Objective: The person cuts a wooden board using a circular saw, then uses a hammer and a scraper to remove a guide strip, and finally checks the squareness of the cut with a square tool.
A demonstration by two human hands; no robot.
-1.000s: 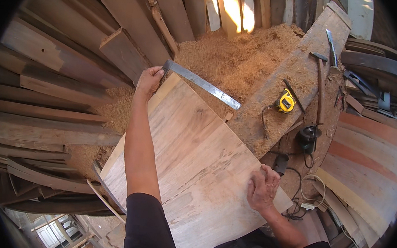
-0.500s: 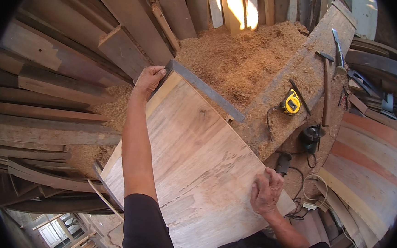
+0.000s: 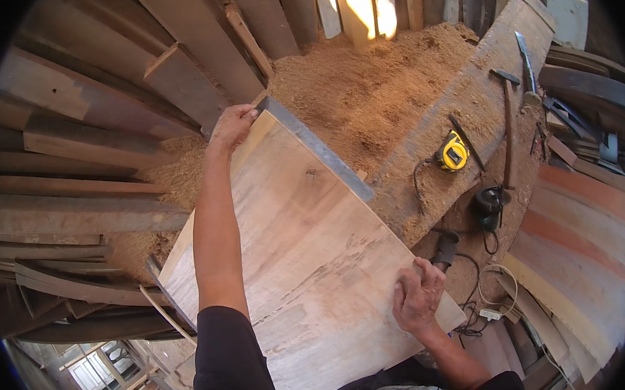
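Observation:
A wide pale wooden board [image 3: 309,245] lies tilted in front of me, its grain running diagonally. At its far corner my left hand [image 3: 235,126] is closed on a dark metal carpenter's square [image 3: 319,148]. One arm of the square runs along the board's far right edge; the other is mostly hidden by my hand. My right hand [image 3: 419,295] grips the board's right edge, its fingers curled at the rim and the palm side over the face.
Right of the board, a sawdust-strewn plank [image 3: 446,103] carries a yellow tape measure [image 3: 452,153], a hammer [image 3: 508,129] and a chisel [image 3: 527,69]. A corded power tool [image 3: 488,206] sits nearby. Sawdust [image 3: 363,90] heaps beyond; planks [image 3: 95,96] lean at left.
The square's long arm has shifted in closer to the board's edge. My right hand stays on the board's right edge. The whole view has moved slightly.

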